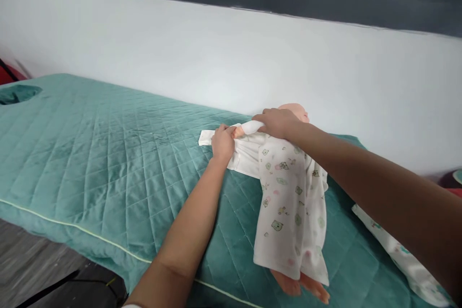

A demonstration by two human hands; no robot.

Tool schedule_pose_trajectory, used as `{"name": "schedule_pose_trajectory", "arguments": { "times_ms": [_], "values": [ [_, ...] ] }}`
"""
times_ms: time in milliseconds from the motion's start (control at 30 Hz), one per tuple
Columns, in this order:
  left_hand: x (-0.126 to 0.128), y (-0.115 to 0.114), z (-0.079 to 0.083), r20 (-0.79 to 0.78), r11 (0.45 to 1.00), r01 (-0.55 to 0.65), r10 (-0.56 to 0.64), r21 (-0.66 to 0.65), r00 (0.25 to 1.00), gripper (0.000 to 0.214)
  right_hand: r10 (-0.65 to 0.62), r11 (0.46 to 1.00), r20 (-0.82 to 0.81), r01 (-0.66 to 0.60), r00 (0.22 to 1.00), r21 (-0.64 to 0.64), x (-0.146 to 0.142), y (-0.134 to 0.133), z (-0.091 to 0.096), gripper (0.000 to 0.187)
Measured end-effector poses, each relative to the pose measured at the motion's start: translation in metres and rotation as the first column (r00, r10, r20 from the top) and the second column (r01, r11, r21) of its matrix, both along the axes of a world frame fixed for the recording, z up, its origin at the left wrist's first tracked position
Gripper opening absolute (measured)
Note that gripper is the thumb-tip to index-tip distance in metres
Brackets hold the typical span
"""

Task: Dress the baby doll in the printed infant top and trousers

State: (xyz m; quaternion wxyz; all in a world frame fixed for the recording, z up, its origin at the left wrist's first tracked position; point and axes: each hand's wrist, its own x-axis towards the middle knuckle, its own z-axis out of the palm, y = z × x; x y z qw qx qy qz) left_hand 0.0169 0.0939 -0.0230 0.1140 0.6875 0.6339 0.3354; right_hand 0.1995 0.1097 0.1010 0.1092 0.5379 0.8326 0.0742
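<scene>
A baby doll (294,109) lies on its back on the green quilted bed cover, its head by the wall and its feet pointing towards me. White clothing with small animal prints (283,192) covers its body and legs. One doll arm (238,131) stretches to the left, a plain white sleeve (252,127) around it. My left hand (223,143) is closed at the doll's hand, with white cloth (205,137) beyond it. Higher on the same arm, my right hand (276,122) grips the sleeve near the shoulder and hides part of the doll's head.
The green bed cover (108,154) runs along a white wall (144,48) with a dark ledge on top. A white printed cloth (400,255) lies at the right, partly behind my right arm. Dark cables (90,281) are near the floor at the lower left.
</scene>
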Motion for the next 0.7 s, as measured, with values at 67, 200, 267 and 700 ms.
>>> {"name": "schedule_pose_trajectory", "arguments": {
  "times_ms": [67, 200, 267, 700],
  "values": [
    [0.001, -0.001, 0.000, 0.000, 1.000, -0.012, 0.012, -0.010, 1.000, 0.047, -0.011, 1.000, -0.029, 0.011, 1.000, 0.021, 0.004, -0.003, 0.003, 0.035],
    [0.004, -0.004, 0.004, -0.067, 0.999, -0.049, 0.049, -0.005, 0.997, 0.049, -0.046, 0.999, -0.059, 0.047, 0.997, 0.021, -0.001, -0.010, 0.006, 0.034],
    [0.008, -0.005, 0.007, -0.134, 0.997, -0.076, 0.078, 0.019, 0.988, 0.046, -0.050, 0.999, -0.055, 0.051, 0.997, 0.007, -0.009, -0.010, 0.003, 0.033],
    [0.025, 0.005, 0.003, -0.339, 0.995, 0.075, -0.049, 0.064, 0.940, 0.039, -0.027, 0.987, -0.540, 0.106, 0.841, 0.117, 0.016, -0.038, -0.034, 0.041]
  ]
}}
